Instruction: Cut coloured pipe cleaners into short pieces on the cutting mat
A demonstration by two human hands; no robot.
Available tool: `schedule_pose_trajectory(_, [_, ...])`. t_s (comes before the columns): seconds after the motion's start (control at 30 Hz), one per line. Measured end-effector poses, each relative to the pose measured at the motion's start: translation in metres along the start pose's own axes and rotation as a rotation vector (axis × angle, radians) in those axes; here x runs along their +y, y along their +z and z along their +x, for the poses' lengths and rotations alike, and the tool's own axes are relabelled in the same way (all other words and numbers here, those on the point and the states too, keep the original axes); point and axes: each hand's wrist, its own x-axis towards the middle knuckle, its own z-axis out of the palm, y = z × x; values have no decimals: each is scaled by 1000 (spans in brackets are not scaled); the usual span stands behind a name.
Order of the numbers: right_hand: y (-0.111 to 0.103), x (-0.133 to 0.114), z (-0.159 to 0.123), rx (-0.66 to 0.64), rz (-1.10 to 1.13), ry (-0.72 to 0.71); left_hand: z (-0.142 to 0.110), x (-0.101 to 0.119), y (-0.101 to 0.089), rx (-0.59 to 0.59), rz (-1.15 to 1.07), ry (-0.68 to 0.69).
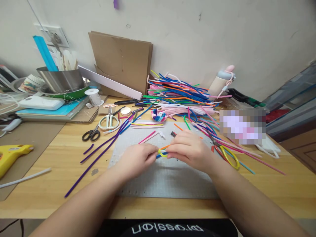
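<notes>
My left hand (137, 158) and my right hand (189, 149) meet over a grey cutting mat (163, 177), both with fingers pinched together. Between them they hold a small twist of pipe cleaners (163, 152) in yellow, orange and blue. Long purple pipe cleaners (103, 149) lie to the left of the mat. A big heap of coloured pipe cleaners (177, 93) sits at the back of the wooden table (61, 177).
Black scissors (91, 134) and white scissors (108, 121) lie at the mat's far left. A yellow glue gun (12, 154) rests at the left edge. Yellow-handled pliers (228, 154) lie right of my hand. Cardboard (120, 62), a metal bowl (61, 80) and a bottle (221, 82) stand behind.
</notes>
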Motion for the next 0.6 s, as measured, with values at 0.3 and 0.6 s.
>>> schedule_pose_trajectory(0.3, [2, -10, 2, -98, -228, -106, 3, -1, -2, 46, -238, -173])
schedule_pose_trajectory(0.6, [11, -17, 2, -68, -206, -91, 3, -3, 0, 63, -221, -192])
